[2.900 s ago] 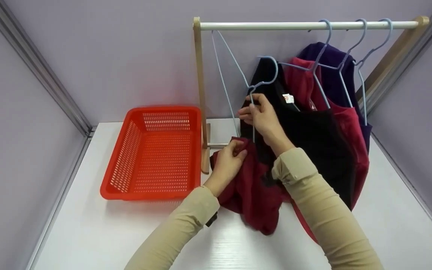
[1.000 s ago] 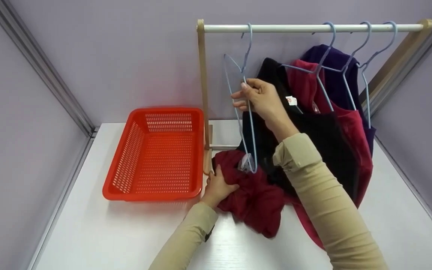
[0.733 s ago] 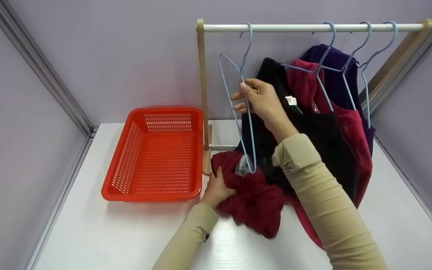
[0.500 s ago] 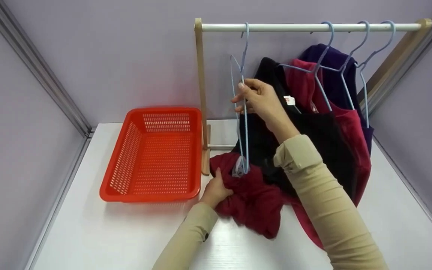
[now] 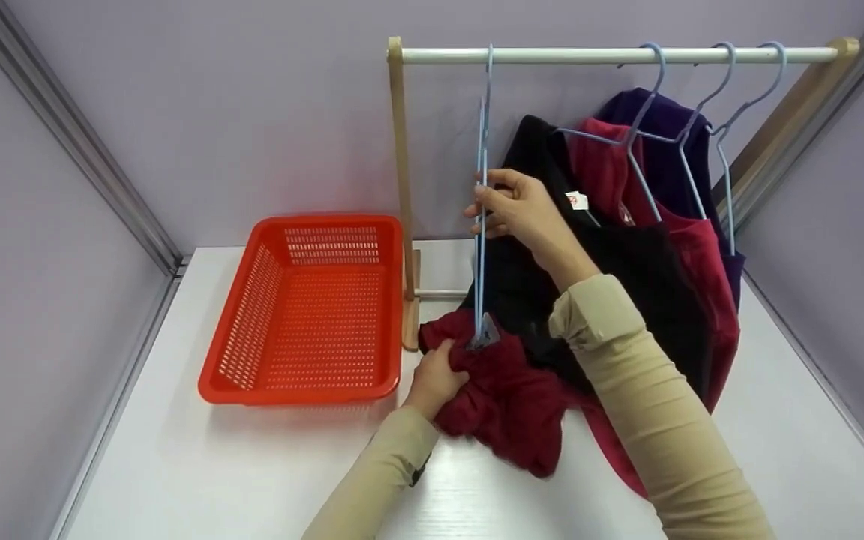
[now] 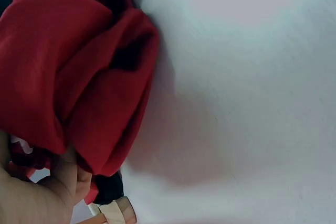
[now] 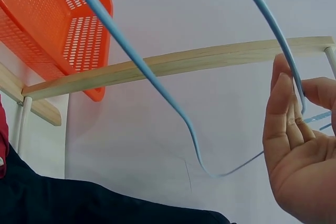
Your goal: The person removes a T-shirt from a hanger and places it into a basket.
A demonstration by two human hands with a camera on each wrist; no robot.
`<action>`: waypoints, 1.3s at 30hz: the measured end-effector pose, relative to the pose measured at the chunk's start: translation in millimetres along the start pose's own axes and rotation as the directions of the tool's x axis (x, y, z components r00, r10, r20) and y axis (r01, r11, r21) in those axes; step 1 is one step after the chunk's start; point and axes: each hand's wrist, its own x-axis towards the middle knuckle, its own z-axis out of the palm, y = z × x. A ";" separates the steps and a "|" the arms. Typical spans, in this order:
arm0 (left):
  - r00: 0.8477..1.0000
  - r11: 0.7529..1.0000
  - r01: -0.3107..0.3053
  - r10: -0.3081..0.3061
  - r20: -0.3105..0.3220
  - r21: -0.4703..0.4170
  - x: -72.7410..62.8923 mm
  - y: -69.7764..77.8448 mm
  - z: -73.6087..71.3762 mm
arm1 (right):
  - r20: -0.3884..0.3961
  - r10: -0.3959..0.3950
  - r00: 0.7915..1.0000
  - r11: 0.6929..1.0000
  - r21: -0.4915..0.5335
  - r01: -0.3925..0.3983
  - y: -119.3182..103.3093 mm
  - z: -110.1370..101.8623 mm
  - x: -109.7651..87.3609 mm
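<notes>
In the head view a light blue wire hanger [image 5: 481, 247] hangs by its hook from the rail, turned nearly edge-on. My right hand [image 5: 518, 210] pinches one of its wires between thumb and fingers; the right wrist view shows this pinch up close. The lower end of the hanger reaches down to a grey patch [image 5: 486, 334] in the opening of a bunched dark red garment [image 5: 507, 405] on the white table. My left hand [image 5: 436, 379] grips that garment at its left edge. In the left wrist view, cloth [image 6: 79, 72] partly hides the left fingers.
A red plastic basket [image 5: 327, 322] stands left of the rack's wooden post [image 5: 402, 187]. Along the white rail [image 5: 552, 55], a black garment [image 5: 627, 277], a pink-red one [image 5: 709, 262] and a purple one [image 5: 661, 109] hang on blue hangers at the right.
The hanger, unhooked at first, has come onto the rail and turned edge-on. My left hand has moved down and left on the garment. Lately my right hand has dropped slightly.
</notes>
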 end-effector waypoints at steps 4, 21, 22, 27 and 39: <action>1.000 0.999 0.001 -0.001 -0.017 -0.038 -0.6 6.0 -7.4 | 0.011 0.008 1.000 1.000 -0.001 -0.008 1.0 -0.8 -1.0; 0.982 0.987 -0.120 0.103 -0.156 -0.106 2.2 42.9 -74.5 | -0.100 0.033 0.994 0.999 -0.039 -0.037 -0.9 -18.9 -8.0; 0.980 0.987 -0.120 0.100 -0.172 -0.105 2.3 43.7 -79.5 | -0.125 0.030 0.992 0.998 -0.046 -0.036 -0.4 -21.3 -9.2; 0.971 0.980 -0.104 0.064 -0.231 -0.167 3.5 43.7 -104.5 | -0.261 -0.075 0.962 0.983 -0.182 0.027 2.2 -35.7 -17.8; 0.892 0.943 -0.217 0.088 -0.443 -0.252 2.0 36.0 -154.6 | -0.561 -0.436 0.704 0.865 -0.477 0.156 -4.9 -76.9 -32.9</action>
